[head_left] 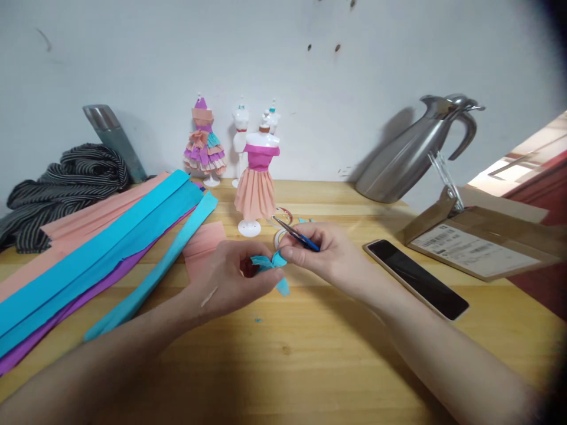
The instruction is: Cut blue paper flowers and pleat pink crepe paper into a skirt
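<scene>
Between my two hands is a small blue crepe paper bow (280, 260), with a loose tail hanging below it. My left hand (239, 270) pinches its left side between thumb and fingers. My right hand (319, 251) pinches the bow's right loop and also carries scissors (301, 237), whose blades point up and left. Just behind the hands stands a small white mannequin (262, 139) wearing a magenta bodice and a pleated peach skirt (256, 192). A tiny blue scrap (258, 320) lies on the wood in front.
Peach, blue and purple crepe paper strips (97, 236) spread across the left, beside a striped cloth (84, 177) and a bottle (117, 141). A dressed mannequin (204, 141) and others stand by the wall. At right are a phone (416, 277), a cardboard box (482, 242) and a steel jug (407, 147).
</scene>
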A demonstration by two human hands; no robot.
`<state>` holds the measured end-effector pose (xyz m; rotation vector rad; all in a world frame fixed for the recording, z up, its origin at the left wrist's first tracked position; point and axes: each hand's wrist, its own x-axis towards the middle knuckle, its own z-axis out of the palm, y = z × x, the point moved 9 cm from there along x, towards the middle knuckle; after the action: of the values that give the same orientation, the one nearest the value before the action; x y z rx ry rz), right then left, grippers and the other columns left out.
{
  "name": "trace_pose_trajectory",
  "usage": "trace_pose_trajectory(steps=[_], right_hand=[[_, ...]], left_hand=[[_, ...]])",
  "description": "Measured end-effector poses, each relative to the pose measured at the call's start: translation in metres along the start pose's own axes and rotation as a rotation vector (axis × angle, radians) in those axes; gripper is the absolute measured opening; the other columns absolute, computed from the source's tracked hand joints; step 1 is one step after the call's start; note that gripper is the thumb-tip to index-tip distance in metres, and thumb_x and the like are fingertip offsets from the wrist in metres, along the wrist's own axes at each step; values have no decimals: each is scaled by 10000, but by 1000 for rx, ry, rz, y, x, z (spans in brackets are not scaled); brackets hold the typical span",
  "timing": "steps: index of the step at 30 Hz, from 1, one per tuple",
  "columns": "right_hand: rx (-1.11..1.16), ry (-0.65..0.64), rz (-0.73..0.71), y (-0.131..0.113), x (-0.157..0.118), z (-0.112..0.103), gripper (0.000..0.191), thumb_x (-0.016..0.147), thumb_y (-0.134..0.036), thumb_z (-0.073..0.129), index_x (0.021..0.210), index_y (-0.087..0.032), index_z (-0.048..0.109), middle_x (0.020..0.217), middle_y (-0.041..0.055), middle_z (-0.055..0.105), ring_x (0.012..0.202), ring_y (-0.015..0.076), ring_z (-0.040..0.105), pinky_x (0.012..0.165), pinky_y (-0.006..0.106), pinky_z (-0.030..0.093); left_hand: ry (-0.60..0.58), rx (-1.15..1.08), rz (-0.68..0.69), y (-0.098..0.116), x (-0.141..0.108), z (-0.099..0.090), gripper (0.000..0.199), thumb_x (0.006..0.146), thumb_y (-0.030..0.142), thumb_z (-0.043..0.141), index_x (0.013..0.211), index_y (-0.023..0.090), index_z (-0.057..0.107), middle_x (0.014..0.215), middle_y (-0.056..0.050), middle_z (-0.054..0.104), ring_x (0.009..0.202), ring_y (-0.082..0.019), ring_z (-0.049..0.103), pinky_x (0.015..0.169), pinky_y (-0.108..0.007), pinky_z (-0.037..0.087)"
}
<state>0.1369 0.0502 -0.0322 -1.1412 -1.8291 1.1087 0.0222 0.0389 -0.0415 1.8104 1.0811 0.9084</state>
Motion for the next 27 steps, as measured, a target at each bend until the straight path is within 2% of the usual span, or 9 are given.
trace_pose_trajectory(steps=[5, 11, 16, 23, 27], right_hand=[[47, -17, -1, -5, -1, 1, 251, 757, -400, 630, 665, -173, 574, 655, -2, 513, 642, 142, 467, 598, 280, 360], [26, -2, 53, 3, 1, 1, 323, 680, -418, 698, 598, -184, 490, 560, -56, 345, 538, 94, 307, 502, 256, 239], [70, 7, 47, 5, 0, 2, 311, 697, -415, 680, 613, -178, 496, 579, -48, 375, 555, 98, 334, 521, 255, 256], [40, -3, 27, -1, -1, 3, 288, 705, -400, 689, 625, -173, 531, 573, -48, 364, 552, 101, 320, 526, 261, 248], [42, -45, 7, -2, 0, 1, 334, 738, -455, 681, 645, -167, 541, 597, -33, 398, 567, 105, 346, 531, 266, 255]], left_hand=[[14, -46, -58, -6, 2, -1, 210, 725, 328, 602, 611, 151, 603, 479, 32, 502, 461, -75, 416, 426, -187, 319], [129, 10, 65, 0, 0, -9, 192, 736, 287, 598, 614, 147, 646, 489, 24, 543, 469, -76, 431, 437, -187, 335], [152, 103, 142, 6, -1, -7, 185, 748, 252, 585, 614, 140, 647, 531, 5, 603, 499, -82, 469, 471, -190, 374], [158, 86, 114, 3, 0, -8, 191, 737, 265, 578, 605, 144, 644, 524, 2, 603, 501, -87, 471, 467, -190, 365], [142, 41, 54, -1, 0, -9, 218, 731, 300, 572, 609, 140, 658, 507, 2, 573, 490, -87, 440, 459, -199, 345]])
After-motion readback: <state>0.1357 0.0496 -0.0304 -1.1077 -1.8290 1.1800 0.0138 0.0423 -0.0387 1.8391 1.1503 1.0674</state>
